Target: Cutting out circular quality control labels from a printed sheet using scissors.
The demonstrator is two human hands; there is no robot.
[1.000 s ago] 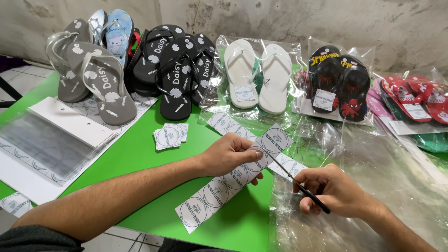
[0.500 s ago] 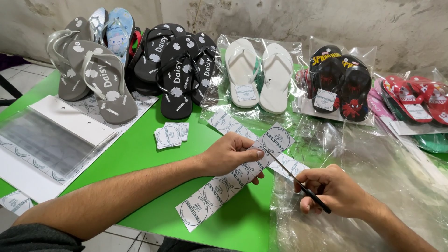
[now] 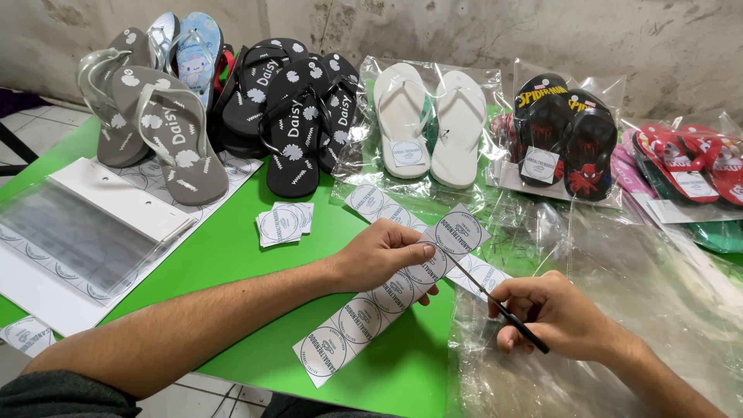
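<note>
A strip of white paper with round printed labels (image 3: 371, 313) lies slanted on the green table (image 3: 232, 255), running from 7 o'clock up toward 1 o'clock. The left hand (image 3: 385, 255) pinches the strip's upper part, fingers curled shut on it. At 4 o'clock from it, the right hand (image 3: 556, 313) grips black-handled scissors (image 3: 495, 303) (blades laid at the strip's edge). A small stack of cut labels (image 3: 283, 223) sits at 10 o'clock; bagged white flip-flops (image 3: 429, 124) lie at 12.
</note>
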